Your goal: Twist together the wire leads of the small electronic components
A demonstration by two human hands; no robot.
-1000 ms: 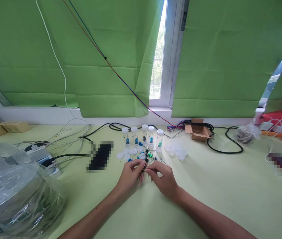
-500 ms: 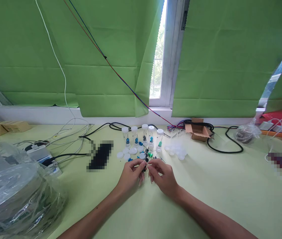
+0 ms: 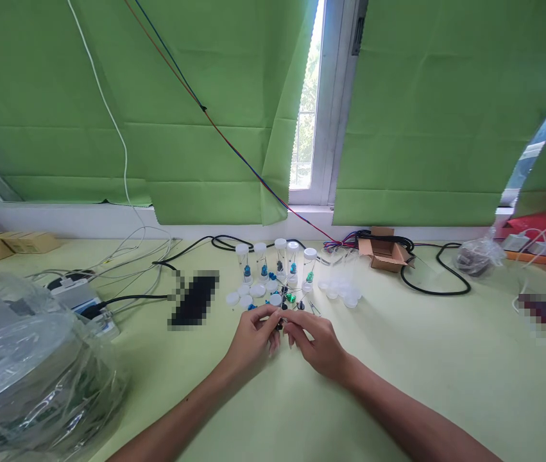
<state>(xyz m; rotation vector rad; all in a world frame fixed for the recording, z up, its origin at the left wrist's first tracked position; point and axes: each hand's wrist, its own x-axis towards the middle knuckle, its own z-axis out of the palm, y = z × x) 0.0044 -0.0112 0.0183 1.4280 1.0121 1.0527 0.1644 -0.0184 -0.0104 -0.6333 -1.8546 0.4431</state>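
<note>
My left hand (image 3: pixel 256 332) and my right hand (image 3: pixel 318 340) meet over the table, fingertips touching. Both are closed in a pinch around a small dark piece (image 3: pixel 280 325), mostly hidden by the fingers, so its kind does not show. Just beyond the fingers lie small blue parts (image 3: pixel 252 307), green parts (image 3: pixel 290 298), black parts (image 3: pixel 284 307) and thin metal pins (image 3: pixel 314 308). White round caps (image 3: pixel 258 290) lie to the left of them. Behind stands a row of several clear capped tubes (image 3: pixel 310 269) with blue, dark or green pieces inside.
Translucent empty-looking tubes (image 3: pixel 349 296) stand right of the row. An open cardboard box (image 3: pixel 384 256) and black cable (image 3: pixel 439 294) lie farther back. A large plastic-wrapped bundle (image 3: pixel 36 378) fills the left front. A blurred dark object (image 3: pixel 196 300) lies left of the caps.
My right hand's fingers have shifted slightly left, over my left fingertips, uncovering a dark part on the table behind. My left hand has hardly moved.
</note>
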